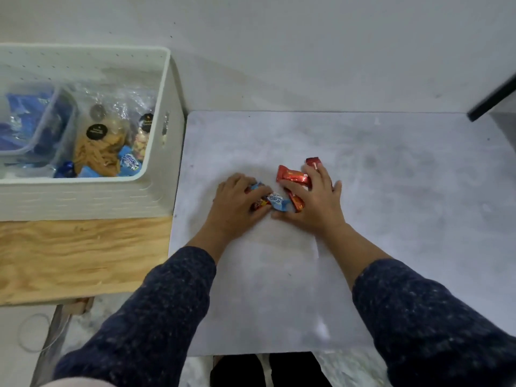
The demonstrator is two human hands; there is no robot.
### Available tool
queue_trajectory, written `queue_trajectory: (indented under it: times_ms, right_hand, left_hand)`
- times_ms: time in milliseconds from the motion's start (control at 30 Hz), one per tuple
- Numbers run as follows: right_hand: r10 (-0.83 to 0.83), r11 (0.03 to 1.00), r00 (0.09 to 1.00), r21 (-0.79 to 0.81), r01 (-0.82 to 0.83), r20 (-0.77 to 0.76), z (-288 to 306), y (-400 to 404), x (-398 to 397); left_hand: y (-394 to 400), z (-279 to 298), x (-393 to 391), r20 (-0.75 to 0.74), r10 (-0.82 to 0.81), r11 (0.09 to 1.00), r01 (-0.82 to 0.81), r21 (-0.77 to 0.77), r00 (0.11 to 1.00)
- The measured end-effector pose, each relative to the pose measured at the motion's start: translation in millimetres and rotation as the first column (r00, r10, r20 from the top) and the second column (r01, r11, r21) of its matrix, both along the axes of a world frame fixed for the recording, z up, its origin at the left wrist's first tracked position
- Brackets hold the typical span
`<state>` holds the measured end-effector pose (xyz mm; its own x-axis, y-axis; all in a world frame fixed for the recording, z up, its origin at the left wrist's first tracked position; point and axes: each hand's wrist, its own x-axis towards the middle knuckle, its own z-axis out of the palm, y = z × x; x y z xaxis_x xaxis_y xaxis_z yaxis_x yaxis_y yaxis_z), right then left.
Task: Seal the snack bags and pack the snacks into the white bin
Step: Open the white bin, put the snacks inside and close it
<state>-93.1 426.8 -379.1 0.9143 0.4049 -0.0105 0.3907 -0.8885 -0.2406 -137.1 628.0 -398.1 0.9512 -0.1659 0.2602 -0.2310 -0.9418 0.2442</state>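
Small wrapped snacks lie in a cluster on the grey table [391, 191]. My left hand [237, 203] curls over a blue wrapper and a red one at the cluster's left side. A light blue candy [278, 201] sits between my two hands. My right hand [315, 202] lies flat with fingers spread over red snack bars [291, 175]; another red wrapper [312, 162] peeks out past its fingertips. The white bin [164, 129] stands at the left on a wooden board and holds clear sealed snack bags [97, 152] and blue packets.
A clear plastic container [30, 129] with blue packets sits inside the bin's left part. The wooden board [78, 255] lies lower than the table, at its left. A dark bar [491, 101] juts in at the upper right. A white wall rises behind.
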Motion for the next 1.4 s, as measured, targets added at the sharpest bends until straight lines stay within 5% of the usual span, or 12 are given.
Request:
queue_trajectory:
  times_ms: [200,467,600,767,867,1067,1400]
  right_hand:
    - [-0.051,0.989,0.955,0.148,0.008,0.291,-7.4,4.1,19.0]
    - [0.034,0.981,0.996,0.186,-0.049,0.081,20.7,-5.0,36.0]
    - [0.056,0.971,0.989,0.222,-0.085,0.135,69.7,6.4,40.8]
    - [0.072,0.969,0.983,0.22,-0.109,0.168,157.3,49.4,55.4]
    - [0.109,0.955,0.972,0.251,-0.16,0.206,196.7,92.8,53.1]
    - [0.262,0.925,0.958,0.252,-0.284,0.115,217.4,194.9,23.8]
    - [0.183,0.983,0.964,0.045,-0.177,-0.195,189.1,300.6,-15.2]
  left_hand:
    - [-5.6,8.7,1.9,0.017,0.199,0.98,-0.199,-0.02,0.98]
    - [-21.2,39.8,-3.9,-0.051,0.346,0.924,-0.35,-0.156,0.937]
    - [-19.2,94.3,6.2,-0.046,0.383,0.902,-0.385,-0.197,0.922]
    - [8.8,174.5,26.8,0.181,0.448,0.875,-0.387,-0.29,0.876]
    - [47.5,208.7,20.4,0.195,0.523,0.831,-0.446,-0.331,0.83]
    - [145.9,227.6,-14.6,-0.004,0.624,0.752,-0.603,-0.265,0.781]
    - [241.0,204.5,-31.0,-0.507,0.382,0.891,-0.454,-0.021,0.773]
